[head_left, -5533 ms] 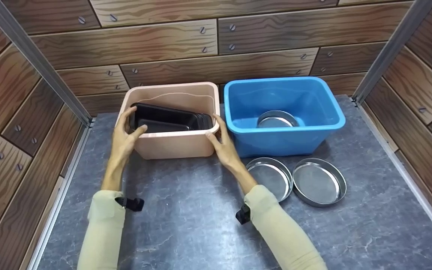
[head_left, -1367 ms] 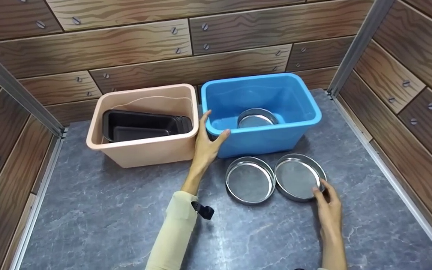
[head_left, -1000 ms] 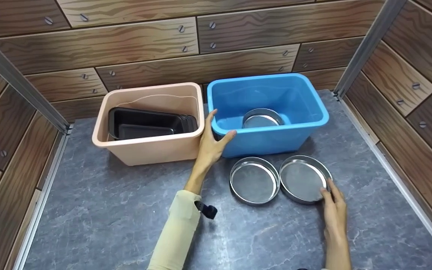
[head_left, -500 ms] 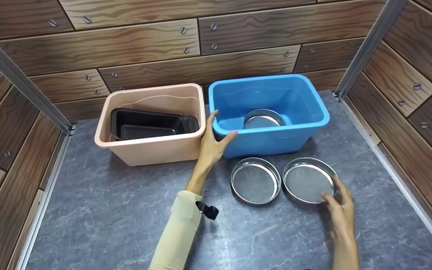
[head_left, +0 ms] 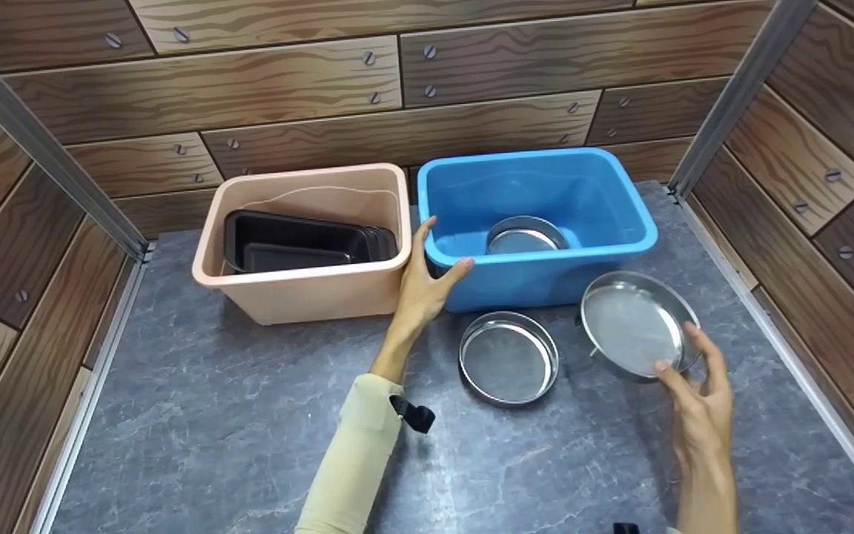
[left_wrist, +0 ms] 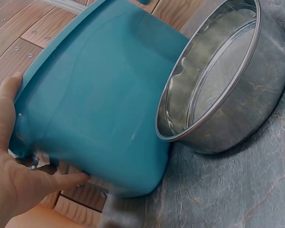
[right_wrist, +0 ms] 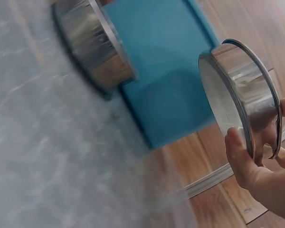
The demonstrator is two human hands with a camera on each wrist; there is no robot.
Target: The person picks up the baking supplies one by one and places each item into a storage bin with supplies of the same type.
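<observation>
Right hand (head_left: 701,404), fingers curled on the rim, holds a round metal pan (head_left: 636,324) tilted above the surface (head_left: 249,415) beside the blue bin (head_left: 545,278). Left hand (head_left: 423,282), fingers straight, rests against the bin's corner.

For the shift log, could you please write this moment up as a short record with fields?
Left hand: left hand rests on the near left corner of the blue tub, thumb along the rim.
Right hand: right hand pinches the rim of a round metal pan, lifted and tilted off the grey table.
On the table: a second metal pan, lying flat before the tub.
In the blue tub: a third metal pan.
Beige tub: beige tub holds stacked black trays.
</observation>
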